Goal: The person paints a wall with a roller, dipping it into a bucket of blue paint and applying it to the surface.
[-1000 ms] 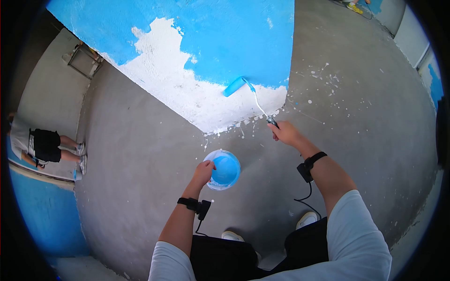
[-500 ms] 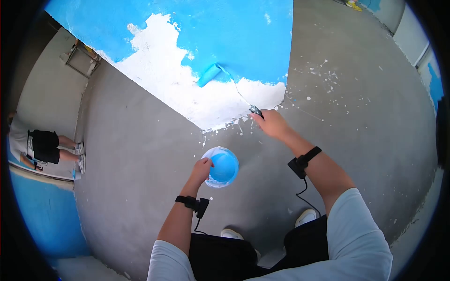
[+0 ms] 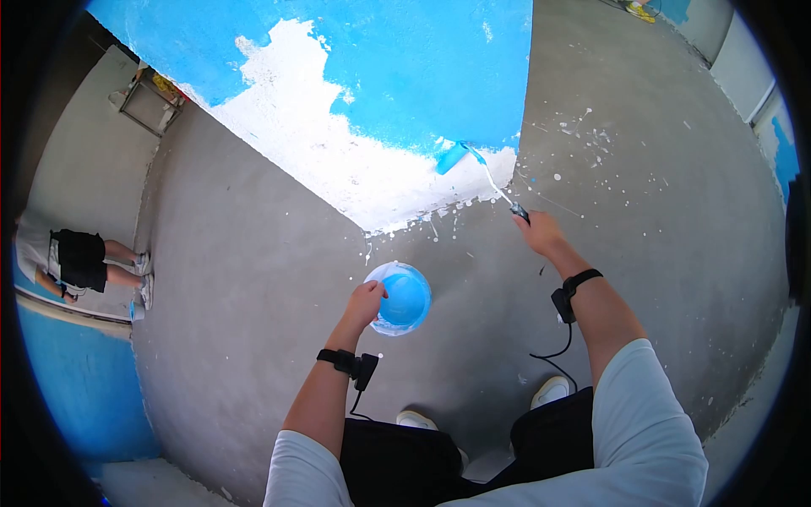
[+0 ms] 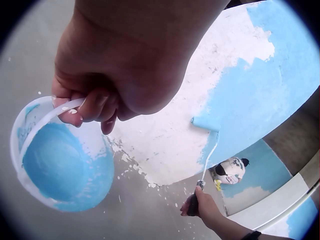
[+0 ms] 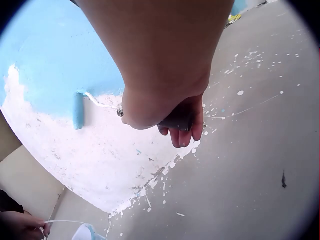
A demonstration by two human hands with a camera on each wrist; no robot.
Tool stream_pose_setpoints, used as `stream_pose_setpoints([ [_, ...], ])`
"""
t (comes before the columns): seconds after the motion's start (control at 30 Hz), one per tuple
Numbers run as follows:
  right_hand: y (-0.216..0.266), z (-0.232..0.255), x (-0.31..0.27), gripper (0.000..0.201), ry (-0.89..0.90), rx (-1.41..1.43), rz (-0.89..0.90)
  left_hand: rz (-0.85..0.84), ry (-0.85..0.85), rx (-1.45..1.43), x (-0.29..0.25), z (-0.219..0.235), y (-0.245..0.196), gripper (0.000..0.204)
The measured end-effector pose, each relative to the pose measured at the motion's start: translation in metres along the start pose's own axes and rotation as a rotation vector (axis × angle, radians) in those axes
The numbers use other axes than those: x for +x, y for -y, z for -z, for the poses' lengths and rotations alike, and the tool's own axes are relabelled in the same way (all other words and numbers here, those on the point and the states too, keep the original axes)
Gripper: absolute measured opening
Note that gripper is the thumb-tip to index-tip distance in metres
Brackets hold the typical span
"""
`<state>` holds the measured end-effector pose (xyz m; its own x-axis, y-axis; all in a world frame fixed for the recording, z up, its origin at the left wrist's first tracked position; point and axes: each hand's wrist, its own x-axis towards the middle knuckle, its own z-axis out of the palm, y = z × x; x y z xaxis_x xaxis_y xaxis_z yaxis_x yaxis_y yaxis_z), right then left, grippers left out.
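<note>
My right hand (image 3: 538, 232) grips the dark handle (image 3: 519, 212) of a paint roller, whose blue sleeve (image 3: 451, 158) lies against the wall (image 3: 372, 182) at the lower edge of the blue paint, near the right corner. In the right wrist view the fingers (image 5: 184, 137) curl round the handle and the sleeve (image 5: 78, 111) stands left of the hand. My left hand (image 3: 363, 304) holds a bucket of blue paint (image 3: 405, 297); the left wrist view shows its fingers hooked round the white bail (image 4: 47, 119) above the bucket's rim (image 4: 15, 145).
Paint-spattered grey floor (image 3: 253, 296) surrounds the wall's foot. At the far left another person (image 3: 80, 260) in black shorts stands by a wall, near a metal frame (image 3: 150, 106). A yellow shoe (image 3: 639, 12) shows at the top right. My own shoes (image 3: 551, 391) are below.
The roller first went left and up along the wall, then came back right and down, ending right of where it started. My right hand moved with it; my left hand kept its hold on the bucket.
</note>
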<state>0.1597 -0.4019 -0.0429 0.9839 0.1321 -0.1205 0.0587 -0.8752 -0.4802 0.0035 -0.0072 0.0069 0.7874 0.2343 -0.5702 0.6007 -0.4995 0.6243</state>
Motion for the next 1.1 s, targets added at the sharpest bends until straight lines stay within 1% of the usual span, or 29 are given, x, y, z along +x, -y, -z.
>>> stream_pose_setpoints([
  [0.1,-0.008,0.003,-0.002,0.054,0.009,-0.02,-0.02,0.007,0.022,0.001,0.001,0.001,0.004,0.029],
  [0.13,-0.011,0.005,-0.004,0.054,0.01,-0.021,-0.019,-0.017,0.009,-0.011,0.0,0.0,0.003,0.028],
  [0.2,-0.017,0.011,-0.007,0.053,0.056,-0.047,-0.088,-0.04,-0.005,-0.025,-0.002,-0.001,0.002,0.028],
  [0.23,-0.021,0.013,-0.01,0.053,0.056,-0.048,-0.087,-0.046,-0.005,-0.021,-0.002,-0.001,0.002,0.028],
  [0.3,-0.031,0.018,-0.015,0.052,0.044,-0.072,-0.156,-0.052,-0.004,-0.018,-0.003,-0.001,0.0,0.027],
  [0.33,-0.037,0.018,-0.015,0.052,0.043,-0.072,-0.156,-0.051,-0.009,-0.009,-0.004,-0.002,-0.002,0.028],
  [0.4,-0.046,0.02,-0.016,0.052,-0.015,-0.089,-0.209,-0.05,-0.011,0.001,-0.005,-0.002,-0.004,0.028],
  [0.47,-0.052,0.022,-0.016,0.052,-0.025,-0.113,-0.197,-0.016,0.01,0.026,-0.005,0.0,-0.005,0.028],
  [0.53,-0.052,0.026,-0.018,0.051,-0.036,-0.139,-0.183,-0.016,0.014,0.021,-0.003,0.0,-0.002,0.028],
  [0.63,-0.046,0.028,-0.021,0.05,-0.045,-0.142,-0.21,-0.012,0.01,0.021,-0.001,-0.001,0.001,0.029],
  [0.7,-0.043,0.028,-0.023,0.048,-0.067,-0.16,-0.26,-0.008,0.005,0.026,-0.001,-0.001,0.002,0.029],
  [0.8,-0.043,0.033,-0.023,0.046,-0.106,-0.141,-0.253,-0.005,0.003,0.017,0.0,-0.001,0.002,0.029],
  [0.93,-0.038,0.04,-0.025,0.044,-0.107,-0.186,-0.244,0.001,-0.001,0.013,0.001,-0.002,-0.002,0.028],
  [1.0,-0.035,0.038,-0.023,0.042,-0.152,-0.197,-0.149,0.003,0.001,0.007,0.001,-0.004,-0.003,0.028],
  [1.03,-0.032,0.038,-0.022,0.042,-0.151,-0.197,-0.151,-0.006,0.001,0.004,0.001,-0.004,-0.003,0.028],
  [1.1,-0.019,0.036,-0.016,0.041,-0.178,-0.198,-0.039,-0.014,0.001,0.003,0.002,-0.004,-0.002,0.029],
])
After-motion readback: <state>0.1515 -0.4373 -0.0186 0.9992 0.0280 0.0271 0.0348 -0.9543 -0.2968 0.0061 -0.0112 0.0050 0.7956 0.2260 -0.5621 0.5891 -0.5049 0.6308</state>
